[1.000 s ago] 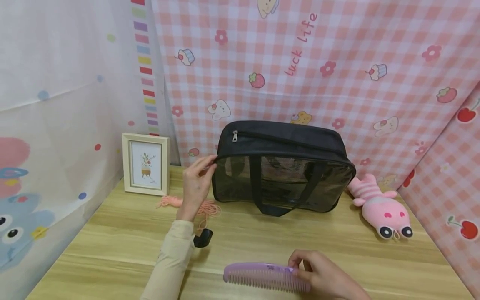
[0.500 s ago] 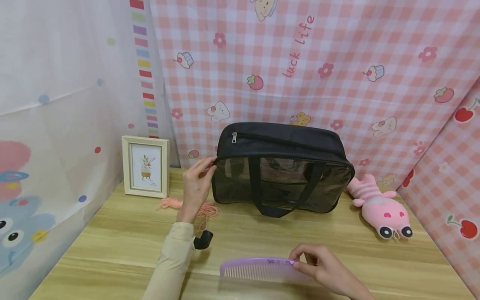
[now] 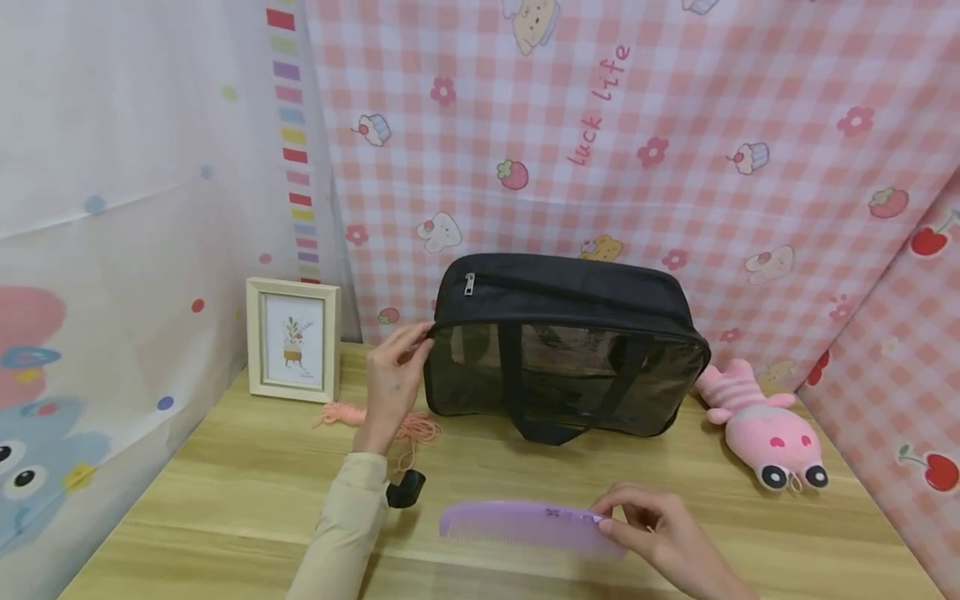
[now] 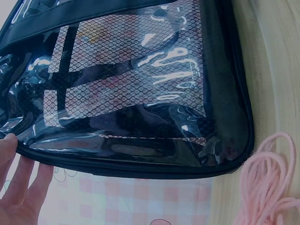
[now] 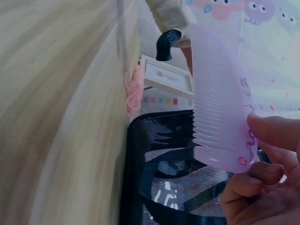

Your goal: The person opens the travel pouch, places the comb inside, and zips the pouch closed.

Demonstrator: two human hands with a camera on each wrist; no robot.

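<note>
A black bag (image 3: 562,287) with clear front panel and dangling strap handle stands upright on the table. At its left upper edge, my left hand (image 3: 393,379) pinches the rim, thumb in front and fingers behind, as the left wrist view shows. My right hand (image 3: 663,533) holds a purple comb (image 3: 517,521) by its right end, between thumb and fingers. That comb is in front of the bag and apart from it, teeth towards the table. In the right wrist view the comb (image 5: 220,98) appears upright, with the bag (image 5: 161,126) beyond it.
Behind my left forearm lie a pink cord bundle (image 3: 345,413) and a small black curved piece (image 3: 406,489) with a perforated end. A cream picture frame (image 3: 293,340) stands back left. To the bag's right lies a pink plush toy (image 3: 772,433). Patterned cloths (image 3: 525,125) surround the table.
My right hand has moved the comb a little upward and towards the bag, and tilted it. My left hand keeps its place on the bag's edge. The head view has shifted slightly.
</note>
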